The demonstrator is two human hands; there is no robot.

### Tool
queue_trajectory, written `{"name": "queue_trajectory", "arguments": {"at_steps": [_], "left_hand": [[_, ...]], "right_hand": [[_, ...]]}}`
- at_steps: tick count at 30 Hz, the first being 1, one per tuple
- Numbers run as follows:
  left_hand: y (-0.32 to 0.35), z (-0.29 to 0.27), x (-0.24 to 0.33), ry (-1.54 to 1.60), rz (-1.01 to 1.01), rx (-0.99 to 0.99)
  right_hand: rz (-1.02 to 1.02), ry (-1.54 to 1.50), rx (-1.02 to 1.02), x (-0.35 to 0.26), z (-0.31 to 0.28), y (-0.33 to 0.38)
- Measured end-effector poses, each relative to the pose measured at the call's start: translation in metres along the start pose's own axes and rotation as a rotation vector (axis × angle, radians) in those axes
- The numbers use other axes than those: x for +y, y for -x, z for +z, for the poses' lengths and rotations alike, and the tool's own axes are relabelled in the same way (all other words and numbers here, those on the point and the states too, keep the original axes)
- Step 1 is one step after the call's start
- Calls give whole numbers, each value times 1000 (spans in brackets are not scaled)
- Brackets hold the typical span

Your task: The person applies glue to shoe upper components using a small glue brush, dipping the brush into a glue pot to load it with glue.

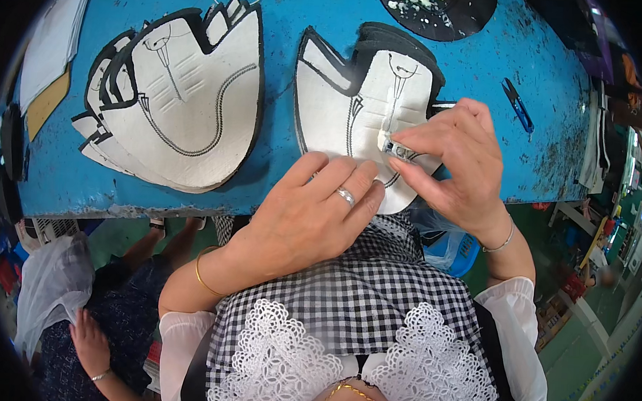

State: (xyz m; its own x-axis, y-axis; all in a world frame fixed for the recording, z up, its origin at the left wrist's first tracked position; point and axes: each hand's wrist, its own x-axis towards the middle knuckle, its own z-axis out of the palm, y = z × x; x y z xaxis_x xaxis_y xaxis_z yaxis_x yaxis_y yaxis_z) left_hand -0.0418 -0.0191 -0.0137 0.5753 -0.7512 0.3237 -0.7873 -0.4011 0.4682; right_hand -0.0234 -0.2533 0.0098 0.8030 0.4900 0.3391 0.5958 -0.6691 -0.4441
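Note:
A stack of white fabric cut pieces (314, 120) with black edges lies before me, its top piece marked with dark stitched lines and a small drawn figure. My left hand (313, 204) rests on its near edge, fingers stretched out and holding nothing. Between thumb and fingers my right hand (454, 160) pinches a small silvery-grey piece (398, 151), mostly hidden by the fingertips. Its tip touches the top cut piece, where a smear of white paste (384, 138) shows. To the left lies a second stack of similar cut pieces (194, 121).
A dark round sheet (476, 20) carries white paste at the far right. Blue-handled thread snips (517, 105) lie on the blue table (284, 2). Papers (53, 38) cover the left edge. At lower left another person's hand (92, 342) shows. A blue bin (465, 255) stands below the table.

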Motion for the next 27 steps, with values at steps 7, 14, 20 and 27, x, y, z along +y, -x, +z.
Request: {"name": "queue_trajectory", "arguments": {"at_steps": [7, 14, 20, 27], "left_hand": [[-8, -15, 0, -34, 133, 165], [47, -78, -9, -338, -346, 259], [22, -45, -15, 103, -194, -2], [13, -1, -10, 85, -54, -2]], "right_hand": [[379, -577, 432, 25, -22, 5], [450, -560, 320, 27, -13, 8], [458, -331, 122, 9, 2, 3], [319, 4, 203, 24, 18, -12]]}}
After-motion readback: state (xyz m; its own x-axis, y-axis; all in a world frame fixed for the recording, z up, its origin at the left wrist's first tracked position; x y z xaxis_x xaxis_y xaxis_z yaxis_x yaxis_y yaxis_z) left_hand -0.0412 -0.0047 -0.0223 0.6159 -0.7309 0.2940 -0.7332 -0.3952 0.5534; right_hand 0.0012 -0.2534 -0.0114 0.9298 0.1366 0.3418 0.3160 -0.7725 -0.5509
